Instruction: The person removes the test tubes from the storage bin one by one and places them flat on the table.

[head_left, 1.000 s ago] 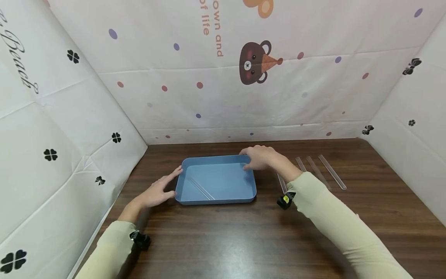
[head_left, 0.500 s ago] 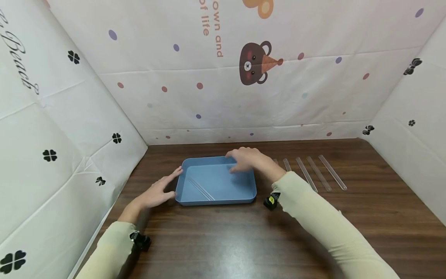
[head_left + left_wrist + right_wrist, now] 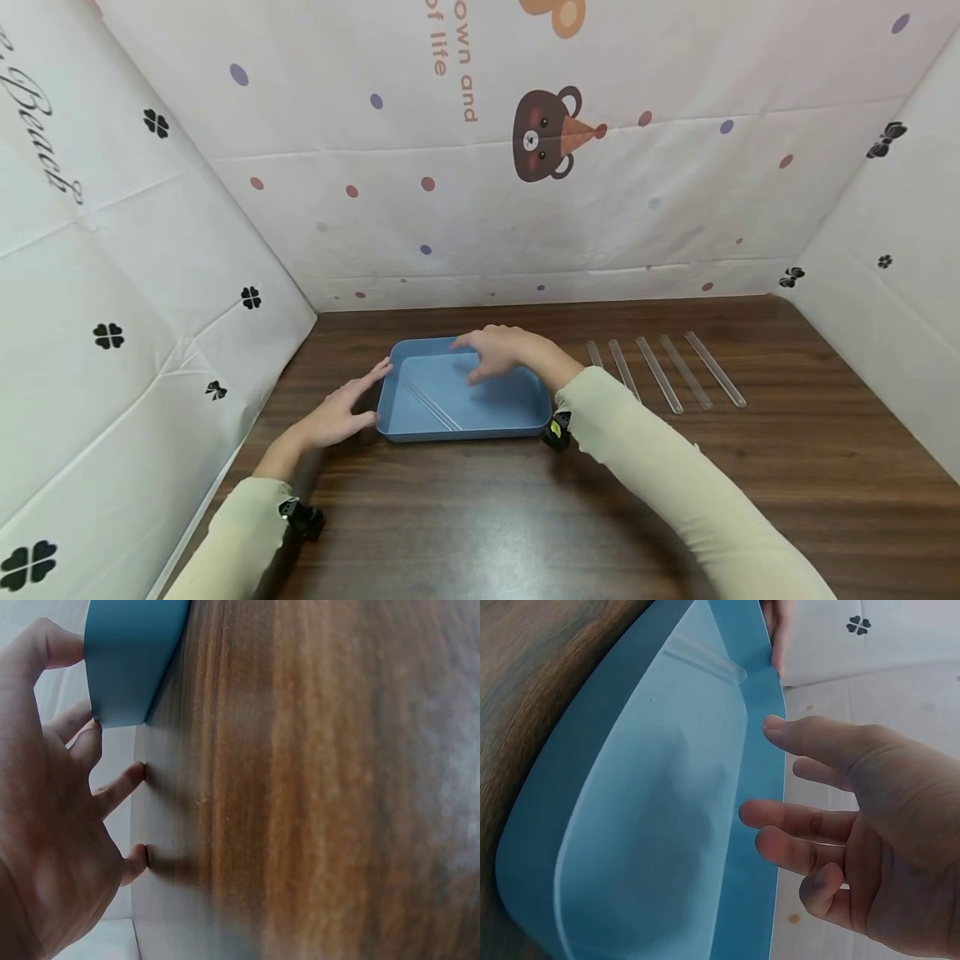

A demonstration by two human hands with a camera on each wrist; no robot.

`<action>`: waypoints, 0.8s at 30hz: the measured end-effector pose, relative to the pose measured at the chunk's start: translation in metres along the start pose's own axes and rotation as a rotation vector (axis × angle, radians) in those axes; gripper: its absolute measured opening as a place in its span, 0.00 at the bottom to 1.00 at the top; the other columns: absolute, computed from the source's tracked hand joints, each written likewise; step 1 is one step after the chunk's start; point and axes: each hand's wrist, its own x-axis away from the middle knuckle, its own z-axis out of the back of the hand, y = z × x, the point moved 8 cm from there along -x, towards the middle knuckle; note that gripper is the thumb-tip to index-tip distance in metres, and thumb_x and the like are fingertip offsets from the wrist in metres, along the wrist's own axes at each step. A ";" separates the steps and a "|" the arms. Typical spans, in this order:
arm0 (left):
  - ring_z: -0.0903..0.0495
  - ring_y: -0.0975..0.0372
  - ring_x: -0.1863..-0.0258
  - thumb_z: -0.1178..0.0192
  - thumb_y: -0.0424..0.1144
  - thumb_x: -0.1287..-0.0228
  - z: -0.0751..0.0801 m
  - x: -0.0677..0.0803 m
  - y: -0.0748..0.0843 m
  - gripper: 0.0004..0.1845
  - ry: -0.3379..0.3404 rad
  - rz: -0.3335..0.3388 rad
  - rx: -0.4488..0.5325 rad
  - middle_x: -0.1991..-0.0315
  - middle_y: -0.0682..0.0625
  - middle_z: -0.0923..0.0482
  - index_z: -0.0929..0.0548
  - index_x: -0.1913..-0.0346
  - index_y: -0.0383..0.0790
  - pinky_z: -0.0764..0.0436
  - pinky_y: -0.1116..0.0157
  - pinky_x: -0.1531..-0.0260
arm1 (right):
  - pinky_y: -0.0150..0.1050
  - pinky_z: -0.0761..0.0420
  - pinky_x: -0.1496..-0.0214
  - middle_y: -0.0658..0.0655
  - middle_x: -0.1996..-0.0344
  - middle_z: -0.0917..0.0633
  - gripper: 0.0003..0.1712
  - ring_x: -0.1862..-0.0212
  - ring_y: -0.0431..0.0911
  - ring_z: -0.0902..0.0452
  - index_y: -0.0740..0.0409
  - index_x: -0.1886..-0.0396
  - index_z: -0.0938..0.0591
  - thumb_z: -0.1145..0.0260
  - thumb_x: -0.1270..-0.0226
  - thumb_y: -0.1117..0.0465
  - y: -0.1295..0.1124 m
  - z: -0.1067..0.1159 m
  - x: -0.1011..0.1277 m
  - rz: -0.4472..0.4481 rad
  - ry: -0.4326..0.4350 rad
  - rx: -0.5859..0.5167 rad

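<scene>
A shallow blue tray (image 3: pixel 480 400) lies on the table, with a slim clear tube (image 3: pixel 433 407) slanting across its left part. My left hand (image 3: pixel 341 412) is at the tray's left end, its fingers spread. In the left wrist view the thumb (image 3: pixel 60 643) touches the tray's wall, while two fingertips meet the table. Over the tray's far side, near the middle, hovers my right hand (image 3: pixel 506 350). Its fingers (image 3: pixel 802 817) are apart and slightly bent, with nothing between them. The tube's rounded end shows in the right wrist view.
Several clear tubes (image 3: pixel 660 375) lie side by side on the dark wooden table (image 3: pixel 465 517), right of the tray. A white printed sheet (image 3: pixel 480 208) stands as a wall behind, with more sheeting on both sides.
My right hand has moved left from the tray's right end to above its middle, uncovering more tubes on the table. The left hand, tray and tube inside it stay put.
</scene>
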 end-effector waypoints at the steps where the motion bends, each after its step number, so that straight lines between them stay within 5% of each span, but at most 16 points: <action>1: 0.45 0.27 0.11 0.42 0.41 0.23 0.000 0.000 0.000 0.45 0.000 0.000 -0.001 0.04 0.40 0.54 0.44 0.07 0.45 0.48 0.12 0.25 | 0.44 0.22 0.55 0.56 0.55 0.12 0.43 0.55 0.46 0.22 0.45 0.12 0.29 0.25 0.22 0.47 -0.002 0.000 -0.001 0.004 -0.003 -0.009; 7: 0.44 0.27 0.11 0.42 0.41 0.23 0.000 -0.001 -0.002 0.45 0.000 0.007 -0.005 0.04 0.42 0.55 0.44 0.07 0.46 0.48 0.12 0.25 | 0.50 0.18 0.41 0.60 0.30 0.14 0.44 0.48 0.49 0.20 0.47 0.11 0.29 0.25 0.21 0.48 -0.016 -0.009 -0.008 0.046 -0.041 -0.043; 10: 0.44 0.27 0.11 0.42 0.41 0.23 -0.001 0.000 -0.002 0.45 -0.004 0.006 -0.002 0.04 0.42 0.55 0.44 0.07 0.46 0.48 0.12 0.25 | 0.51 0.18 0.37 0.60 0.26 0.15 0.44 0.47 0.48 0.19 0.47 0.11 0.30 0.25 0.21 0.48 -0.022 -0.015 -0.013 0.062 -0.060 -0.040; 12: 0.45 0.28 0.11 0.42 0.41 0.23 0.000 0.000 -0.001 0.45 -0.003 0.005 0.004 0.04 0.41 0.55 0.44 0.07 0.46 0.48 0.12 0.24 | 0.48 0.16 0.42 0.62 0.33 0.11 0.44 0.54 0.48 0.16 0.47 0.11 0.30 0.25 0.20 0.48 -0.025 -0.017 -0.017 0.061 -0.075 -0.039; 17: 0.43 0.28 0.11 0.41 0.42 0.23 0.001 -0.001 0.002 0.45 -0.001 0.001 -0.002 0.05 0.40 0.54 0.43 0.07 0.45 0.46 0.13 0.25 | 0.39 0.16 0.59 0.61 0.26 0.14 0.45 0.66 0.43 0.15 0.46 0.10 0.31 0.26 0.20 0.46 -0.035 -0.021 -0.025 0.049 -0.108 -0.023; 19: 0.43 0.28 0.11 0.41 0.42 0.23 0.001 -0.001 0.003 0.44 -0.003 -0.001 -0.008 0.05 0.40 0.53 0.43 0.08 0.45 0.44 0.13 0.26 | 0.40 0.15 0.58 0.59 0.18 0.21 0.45 0.60 0.45 0.12 0.46 0.10 0.31 0.26 0.20 0.44 -0.040 -0.023 -0.026 0.043 -0.114 -0.003; 24: 0.42 0.27 0.12 0.41 0.42 0.23 0.000 -0.001 0.003 0.44 -0.003 0.000 -0.005 0.05 0.40 0.53 0.43 0.07 0.46 0.44 0.12 0.27 | 0.44 0.11 0.53 0.58 0.16 0.23 0.45 0.52 0.49 0.07 0.43 0.11 0.29 0.24 0.22 0.41 -0.048 -0.031 -0.031 0.018 -0.108 0.046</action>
